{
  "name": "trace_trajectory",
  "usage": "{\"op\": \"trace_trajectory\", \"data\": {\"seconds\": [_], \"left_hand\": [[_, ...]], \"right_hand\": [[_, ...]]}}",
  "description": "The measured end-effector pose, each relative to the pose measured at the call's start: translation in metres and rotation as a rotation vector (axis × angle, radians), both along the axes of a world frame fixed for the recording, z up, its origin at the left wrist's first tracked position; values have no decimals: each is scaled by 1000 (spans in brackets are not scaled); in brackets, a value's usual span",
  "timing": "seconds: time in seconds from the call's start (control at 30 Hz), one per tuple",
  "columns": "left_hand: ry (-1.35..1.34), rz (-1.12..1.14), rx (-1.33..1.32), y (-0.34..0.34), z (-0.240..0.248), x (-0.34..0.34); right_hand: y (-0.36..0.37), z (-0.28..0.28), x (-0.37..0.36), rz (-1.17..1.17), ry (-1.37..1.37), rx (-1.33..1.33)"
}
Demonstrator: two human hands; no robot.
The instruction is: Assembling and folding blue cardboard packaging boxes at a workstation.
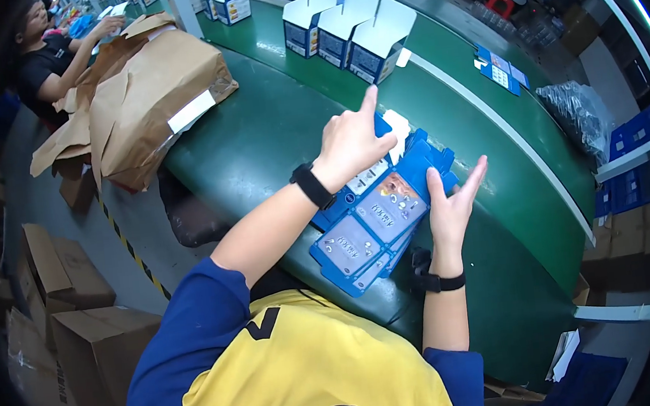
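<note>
Several flattened blue cartons (392, 208) with printed panels lie stacked on the green table in front of me. My left hand (354, 144) is over their far left part, index finger stretched out and thumb apart beside a white flap (397, 135). Its other fingers are curled and partly hidden, and I see nothing gripped in it. At the right edge of the cartons, my right hand (454, 204) is open, palm turned toward them, fingers extended and the thumb near a blue flap. Black bands circle both wrists.
Erected blue-and-white boxes with raised lids (348, 32) stand in a row beyond the hands. A large brown paper package (159, 101) sits at the left, near another person (53, 65). A metal rail (502, 135) runs along the right; cardboard boxes (104, 342) stand lower left.
</note>
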State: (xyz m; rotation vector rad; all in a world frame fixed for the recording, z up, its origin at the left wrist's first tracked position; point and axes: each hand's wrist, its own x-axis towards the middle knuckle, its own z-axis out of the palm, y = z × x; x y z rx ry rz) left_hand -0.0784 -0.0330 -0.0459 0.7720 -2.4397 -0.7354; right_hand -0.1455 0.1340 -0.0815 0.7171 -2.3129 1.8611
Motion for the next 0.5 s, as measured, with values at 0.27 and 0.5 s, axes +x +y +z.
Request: {"op": "trace_trajectory", "data": {"seconds": [0.27,0.5], "left_hand": [[379,-203,302,28,61,40],[681,-611,812,28,73,58]], "right_hand": [[44,52,61,564,-162,-100],[38,87,51,592,718,57]]}}
